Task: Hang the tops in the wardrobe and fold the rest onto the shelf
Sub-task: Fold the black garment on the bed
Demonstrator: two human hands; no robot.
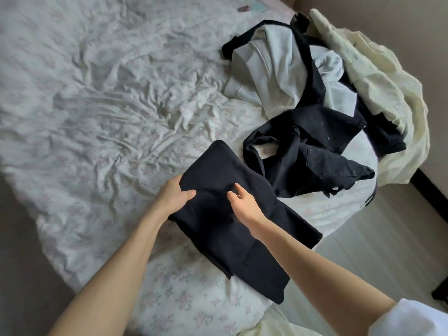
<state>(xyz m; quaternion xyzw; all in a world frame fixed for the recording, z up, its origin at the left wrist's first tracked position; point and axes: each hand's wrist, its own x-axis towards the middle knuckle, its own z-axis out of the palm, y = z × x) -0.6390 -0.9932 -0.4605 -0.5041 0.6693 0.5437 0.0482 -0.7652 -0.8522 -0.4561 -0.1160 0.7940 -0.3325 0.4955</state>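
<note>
Across almost the whole view spreads one bed (97,98), its wrinkled pale floral sheet running from near to far left. On its far right edge sits one loose heap of unsorted clothes: one cream garment (378,76) at the far right, one white top with black trim (271,69) left of it, and one crumpled black garment (315,151) nearer; more may hide underneath. Near the middle lies one dark folded garment (232,214), partly folded, one end hanging toward the viewer. Two bare hands work on it. The left hand (174,192) grips the fold's left edge, thumb on top and fingers tucked under. The right hand (242,202) rests on top, fingers loosely bent and pressing the cloth; whether it pinches any fabric I cannot tell.

To fold well, it seems best to flatten the layers first, line up the edges, then bring the hanging end up so the bundle stays square for the shelf. Neither wardrobe nor shelf is in view.
</note>
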